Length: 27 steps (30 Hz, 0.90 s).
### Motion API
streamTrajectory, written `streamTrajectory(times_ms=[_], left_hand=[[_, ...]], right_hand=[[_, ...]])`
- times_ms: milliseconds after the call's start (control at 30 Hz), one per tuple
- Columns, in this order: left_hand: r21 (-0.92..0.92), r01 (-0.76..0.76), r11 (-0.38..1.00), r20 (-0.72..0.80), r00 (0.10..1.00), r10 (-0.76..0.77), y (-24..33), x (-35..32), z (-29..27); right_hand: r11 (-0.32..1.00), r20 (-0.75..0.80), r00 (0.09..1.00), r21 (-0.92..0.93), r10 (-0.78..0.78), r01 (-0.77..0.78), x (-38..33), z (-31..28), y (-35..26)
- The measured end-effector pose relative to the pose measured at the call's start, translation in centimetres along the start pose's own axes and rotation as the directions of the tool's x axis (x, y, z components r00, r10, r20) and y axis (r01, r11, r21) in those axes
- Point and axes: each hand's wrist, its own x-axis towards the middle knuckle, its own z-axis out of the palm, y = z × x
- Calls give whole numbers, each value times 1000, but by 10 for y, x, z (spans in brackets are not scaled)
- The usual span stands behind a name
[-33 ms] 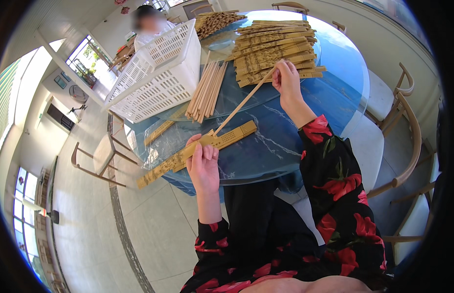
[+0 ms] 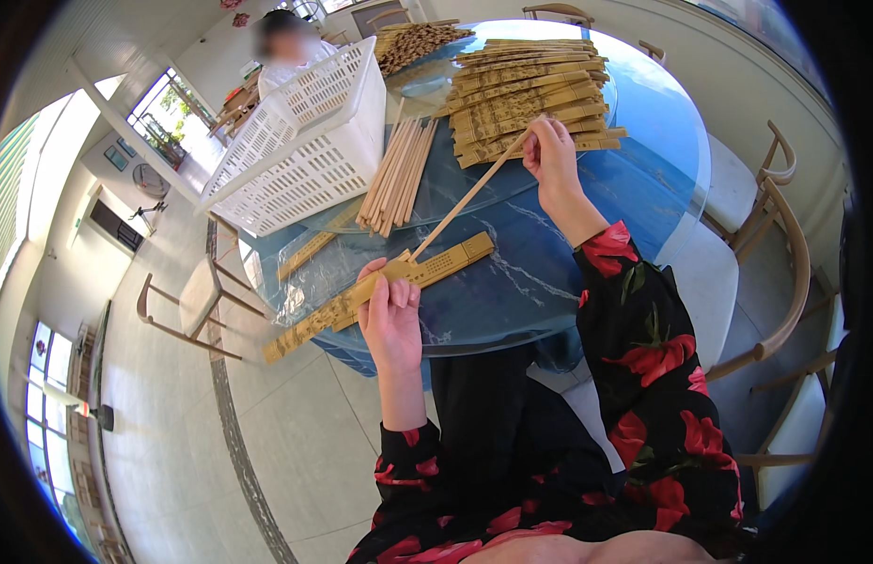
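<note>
My left hand [image 2: 391, 315] pinches a long gold printed paper chopstick sleeve [image 2: 314, 326] near its upper end, over the table's near edge. Between the fingertips of my right hand [image 2: 552, 155] is the upper end of pale wooden chopsticks [image 2: 469, 202]; whether one or two I cannot tell. They slant down to the left, and their lower tip meets the sleeve's end at my left fingers. How far the tip sits inside is hidden. Beneath the held sleeve, another gold sleeve [image 2: 465, 252] lies on the table. Loose wooden chopsticks [image 2: 399, 179] lie in a bundle beyond my left hand.
A large pile of gold sleeves [image 2: 526, 99] covers the far right of the round blue marbled table [image 2: 657, 179]. At the left stands a white slotted plastic basket [image 2: 310, 174]. Farther back is another heap [image 2: 413, 45]. Chairs [image 2: 206, 291] surround the table; a person [image 2: 291, 56] is beyond the basket.
</note>
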Motion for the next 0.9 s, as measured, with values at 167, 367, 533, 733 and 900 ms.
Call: streamTrajectory(times_ms=[167, 367, 533, 733, 900], left_hand=[[-26, -7, 1000, -6, 1000, 7, 0, 0, 3], [-18, -7, 1000, 1, 1000, 7, -1, 1, 1], [-4, -21, 1000, -4, 1000, 21, 1, 0, -2], [9, -28, 1000, 14, 1000, 27, -4, 2, 3], [43, -39, 998, -7, 999, 39, -1, 0, 4]], right_hand=[[999, -14, 1000, -37, 9, -10, 0, -4, -1], [996, 27, 999, -83, 30, -28, 1, -6, 0], [978, 122, 973, -107, 194, -181, 0, -4, 10], [933, 198, 936, -275, 291, -232, -9, -7, 0], [869, 320, 861, -434, 396, -238, -23, -1, 7]])
